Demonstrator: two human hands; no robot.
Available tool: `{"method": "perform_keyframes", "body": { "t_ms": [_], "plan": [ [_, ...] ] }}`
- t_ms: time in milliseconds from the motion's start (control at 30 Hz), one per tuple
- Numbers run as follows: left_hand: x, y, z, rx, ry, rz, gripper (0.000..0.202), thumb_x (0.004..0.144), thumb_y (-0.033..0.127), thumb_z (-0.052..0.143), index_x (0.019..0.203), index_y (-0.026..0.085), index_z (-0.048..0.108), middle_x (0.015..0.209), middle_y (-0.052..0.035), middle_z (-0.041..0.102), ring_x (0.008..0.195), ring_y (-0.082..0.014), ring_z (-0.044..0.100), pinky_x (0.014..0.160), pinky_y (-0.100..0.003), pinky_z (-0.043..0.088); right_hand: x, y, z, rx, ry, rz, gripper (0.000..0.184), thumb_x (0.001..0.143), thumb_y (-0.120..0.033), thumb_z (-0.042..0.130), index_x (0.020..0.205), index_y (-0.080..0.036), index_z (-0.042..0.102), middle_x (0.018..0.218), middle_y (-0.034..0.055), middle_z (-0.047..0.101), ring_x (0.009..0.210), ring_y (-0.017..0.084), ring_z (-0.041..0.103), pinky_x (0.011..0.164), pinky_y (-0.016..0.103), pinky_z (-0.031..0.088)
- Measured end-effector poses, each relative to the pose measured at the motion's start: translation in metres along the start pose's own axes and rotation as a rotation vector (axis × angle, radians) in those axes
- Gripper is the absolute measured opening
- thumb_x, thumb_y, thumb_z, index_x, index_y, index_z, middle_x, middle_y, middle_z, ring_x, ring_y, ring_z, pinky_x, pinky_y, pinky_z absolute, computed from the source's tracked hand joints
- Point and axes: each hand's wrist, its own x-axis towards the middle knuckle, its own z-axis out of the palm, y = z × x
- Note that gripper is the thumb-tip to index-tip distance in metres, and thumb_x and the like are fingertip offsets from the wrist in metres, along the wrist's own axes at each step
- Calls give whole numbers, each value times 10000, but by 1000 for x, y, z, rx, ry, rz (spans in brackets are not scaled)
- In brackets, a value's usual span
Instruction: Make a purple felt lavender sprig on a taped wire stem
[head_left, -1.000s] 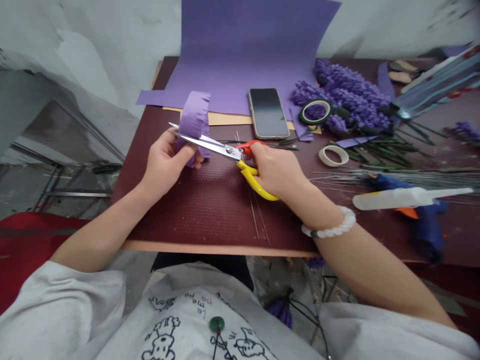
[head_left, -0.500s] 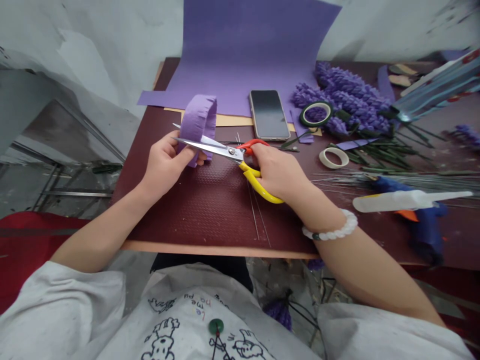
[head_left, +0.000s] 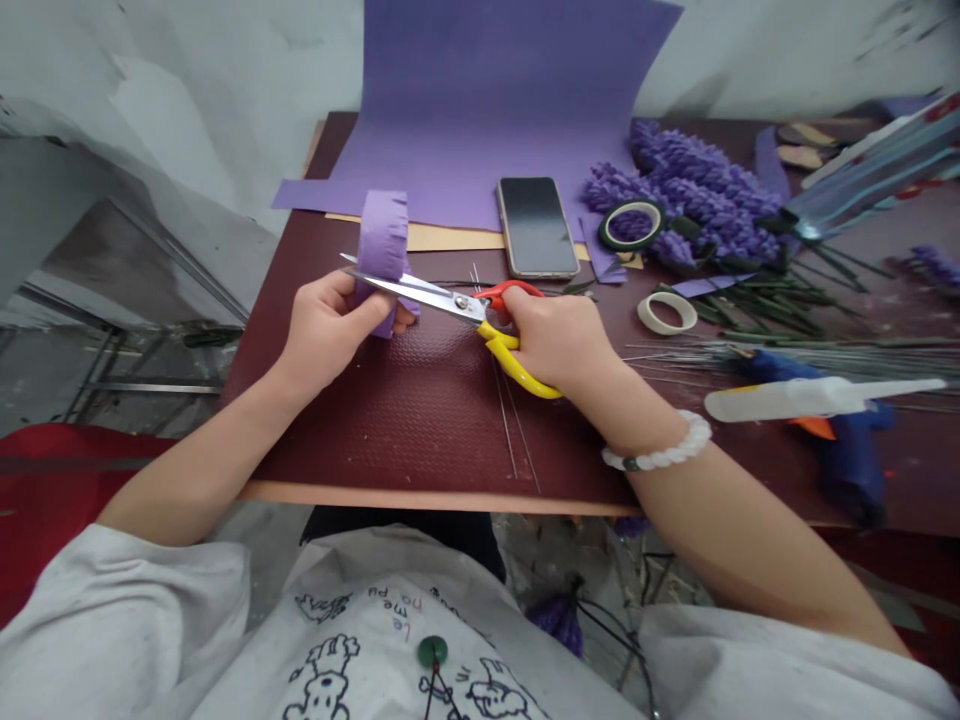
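Between the fingers and thumb of my left hand [head_left: 330, 325] is a purple paper strip [head_left: 384, 235], curled up into a loop with small slits along its right edge. My right hand [head_left: 566, 335] grips a pair of scissors [head_left: 465, 303] with one red and one yellow handle. The steel blades lie slightly apart and point left, across the strip just above my left thumb. Part of the strip is hidden behind the blades and my fingers.
A phone [head_left: 537, 228] lies behind the scissors, before a large purple sheet [head_left: 495, 110]. To the right are purple flower bunches [head_left: 697, 195], a green tape roll [head_left: 632, 225], a pale tape roll [head_left: 667, 313], thin wires [head_left: 675, 355], a white nozzle bottle [head_left: 795, 400] and a blue glue gun [head_left: 855, 450].
The strip's loop has turned and looks narrower, its top now further left. The scissor blades have shifted a little along it. Both hands stay nearly in place.
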Motion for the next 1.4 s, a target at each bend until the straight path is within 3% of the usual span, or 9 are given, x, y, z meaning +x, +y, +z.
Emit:
{"method": "perform_keyframes", "body": {
  "t_ms": [100, 333, 633, 800, 1033, 1267, 1400],
  "plan": [
    [0, -1, 0, 15, 5, 4, 87, 762, 122, 634, 677, 137, 626, 591, 9, 665, 542, -105, 644, 579, -239, 557, -1, 0, 0, -31, -8, 2, 469, 821, -513, 358, 937, -131, 604, 690, 103, 633, 587, 237, 549, 526, 299, 190],
    [4, -8, -2, -77, -32, 49, 82, 722, 88, 624, 737, 156, 582, 579, 30, 636, 521, -84, 605, 539, -209, 519, -4, 6, 11, 62, 127, -166, 478, 887, -484, 310, 1024, -94, 548, 1021, 203, 614, 879, 302, 559, 704, 370, 340],
    [6, -13, -6, -134, -22, 74, 66, 785, 138, 635, 798, 168, 577, 614, 25, 657, 552, -99, 625, 592, -241, 531, -3, 6, 3, 83, 32, -116, 478, 868, -478, 326, 1024, -94, 563, 982, 180, 631, 769, 270, 576, 611, 337, 301],
    [4, -7, -2, -106, -27, 15, 99, 761, 167, 681, 783, 158, 585, 607, 25, 669, 556, -109, 654, 598, -246, 556, -4, 2, -2, 33, -31, -50, 459, 849, -489, 346, 993, -118, 575, 799, 133, 660, 668, 253, 574, 574, 315, 243],
    [3, -6, -3, -101, -32, 14, 61, 759, 107, 647, 780, 142, 602, 618, 19, 682, 571, -115, 667, 598, -249, 567, -3, 1, -3, 10, -18, -24, 462, 828, -492, 370, 993, -121, 591, 755, 124, 658, 637, 245, 569, 560, 299, 218],
    [4, -7, -3, -128, -36, -13, 58, 754, 109, 633, 780, 147, 598, 615, 24, 677, 574, -117, 666, 595, -252, 572, -3, 1, -1, 8, -10, -25, 472, 832, -505, 367, 996, -123, 590, 757, 124, 647, 636, 249, 556, 561, 306, 235],
    [4, -11, -3, -163, -42, -33, 25, 772, 131, 609, 787, 147, 598, 609, 14, 676, 554, -116, 659, 563, -242, 566, -3, 3, 7, 56, 44, -96, 491, 857, -495, 337, 1017, -94, 571, 915, 174, 635, 736, 266, 555, 621, 337, 322]
  ]
}}
